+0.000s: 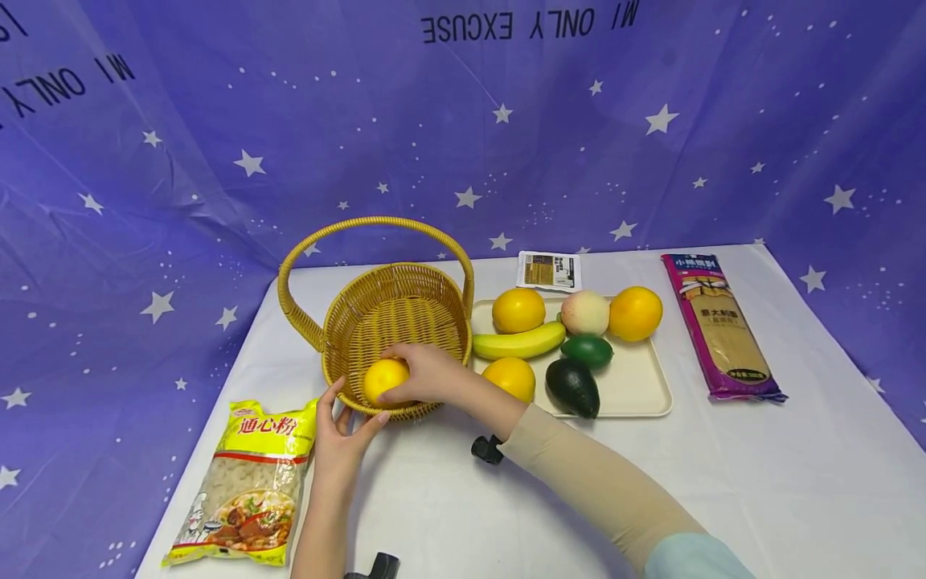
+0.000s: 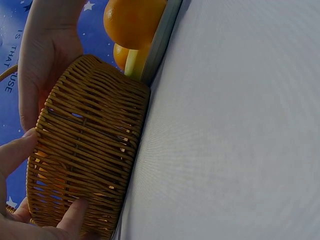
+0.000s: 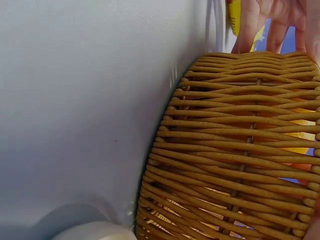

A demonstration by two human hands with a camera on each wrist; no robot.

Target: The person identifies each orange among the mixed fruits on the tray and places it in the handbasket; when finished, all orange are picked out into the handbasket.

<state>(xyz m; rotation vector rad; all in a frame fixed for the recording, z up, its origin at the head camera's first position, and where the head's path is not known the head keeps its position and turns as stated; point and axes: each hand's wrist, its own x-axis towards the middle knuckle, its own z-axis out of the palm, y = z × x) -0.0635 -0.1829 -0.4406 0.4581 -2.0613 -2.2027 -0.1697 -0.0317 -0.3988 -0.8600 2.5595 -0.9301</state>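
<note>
A woven wicker basket (image 1: 394, 279) with a tall arched handle stands left of the middle of the table. My right hand (image 1: 428, 372) reaches in over its near rim and holds an orange (image 1: 383, 380) low inside. At the near left of the basket, my left hand (image 1: 338, 441) grips the rim. In the left wrist view its thumb lies at the rim and one finger presses the woven outer wall (image 2: 95, 135). The right wrist view shows the wicker wall (image 3: 235, 140) close up; the orange is seen only in part through the gaps.
Right of the basket, a cream tray (image 1: 640, 394) bears several oranges, a banana (image 1: 519, 342), a peach (image 1: 584, 313), a small green fruit (image 1: 587, 351) and an avocado (image 1: 573, 388). A macaroni bag (image 1: 253, 482) lies left, a spaghetti pack (image 1: 723, 330) right, a small packet (image 1: 549, 271) behind.
</note>
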